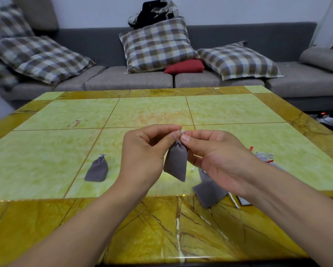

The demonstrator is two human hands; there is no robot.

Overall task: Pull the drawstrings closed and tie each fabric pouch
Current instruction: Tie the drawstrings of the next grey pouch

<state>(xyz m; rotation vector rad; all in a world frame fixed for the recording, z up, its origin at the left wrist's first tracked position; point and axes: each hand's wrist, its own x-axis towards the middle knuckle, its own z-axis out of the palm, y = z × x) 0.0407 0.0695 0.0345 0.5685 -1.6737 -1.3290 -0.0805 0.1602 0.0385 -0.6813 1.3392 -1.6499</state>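
Note:
A small grey fabric pouch (176,162) hangs above the table, its neck gathered. My left hand (144,155) and my right hand (215,157) both pinch its pale drawstring (182,132) at the top, thumbs and forefingers nearly meeting. Another grey pouch (97,168) with a cinched, tied neck lies on the table to the left. Under my right hand lie more grey pouches (208,193), flat, with loose white cords; my wrist hides part of them.
The yellow-green tiled table (65,151) has a brown marbled border. Further pouches with red and grey cords (265,157) lie right of my right hand. A grey sofa with checked cushions (158,45) stands behind the table.

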